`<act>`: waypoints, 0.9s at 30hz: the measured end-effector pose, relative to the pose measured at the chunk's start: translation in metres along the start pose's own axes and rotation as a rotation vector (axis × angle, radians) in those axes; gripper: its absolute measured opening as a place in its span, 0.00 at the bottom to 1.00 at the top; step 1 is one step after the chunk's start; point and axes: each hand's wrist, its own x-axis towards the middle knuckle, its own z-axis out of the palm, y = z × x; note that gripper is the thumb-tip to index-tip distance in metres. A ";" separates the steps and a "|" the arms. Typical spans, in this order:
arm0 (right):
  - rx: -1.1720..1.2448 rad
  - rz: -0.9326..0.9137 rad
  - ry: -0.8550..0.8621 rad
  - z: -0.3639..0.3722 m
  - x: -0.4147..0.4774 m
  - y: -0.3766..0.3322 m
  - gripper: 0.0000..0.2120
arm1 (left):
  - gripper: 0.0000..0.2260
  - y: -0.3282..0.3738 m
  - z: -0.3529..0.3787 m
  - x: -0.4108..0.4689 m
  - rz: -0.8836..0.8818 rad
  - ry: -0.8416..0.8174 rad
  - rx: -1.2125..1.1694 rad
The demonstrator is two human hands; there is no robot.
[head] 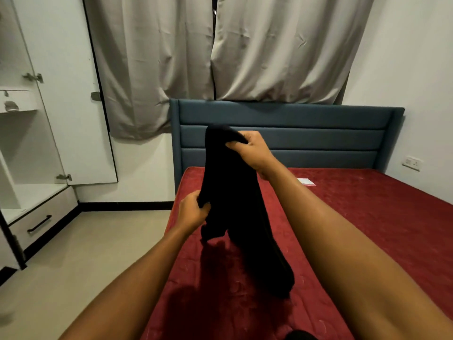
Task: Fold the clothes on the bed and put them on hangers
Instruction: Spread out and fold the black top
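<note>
Reference landmark: the blue padded headboard [294,133].

1. Left of the headboard, a white wardrobe [29,143] stands with its door [73,94] swung open. A drawer [41,224] with a dark bar handle sits at its base, above the beige floor [98,241].
2. Above and behind the headboard, grey curtains [220,45] hang drawn; their hems overlap its top edge.
3. Below the headboard's left end, the left hand [193,212] has its fingers curled tight round a bunched side fold of the black garment [235,204].
4. The garment hangs as one long dark strip in front of the headboard and over the red mattress [367,229]. It cannot be told whether its lower end touches the mattress.
5. In front of the headboard's left half, the right hand [255,150] pinches the garment's top edge between thumb and curled fingers.
6. Below the headboard's centre, a pale paper slip [306,181] lies flat on the mattress, partly hidden by the right forearm. Its print is too small to read.
7. Right of the headboard, a wall socket [412,163] sits on the white wall.
</note>
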 end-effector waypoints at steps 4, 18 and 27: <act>0.145 0.018 0.161 -0.021 0.015 -0.042 0.12 | 0.09 0.019 0.000 0.004 -0.114 0.034 -0.197; -0.306 0.385 0.256 -0.100 -0.022 0.003 0.17 | 0.12 0.079 -0.131 0.062 0.024 0.132 0.263; -0.571 0.525 0.140 -0.077 -0.042 0.120 0.16 | 0.07 -0.012 -0.077 0.052 -0.131 -0.175 0.470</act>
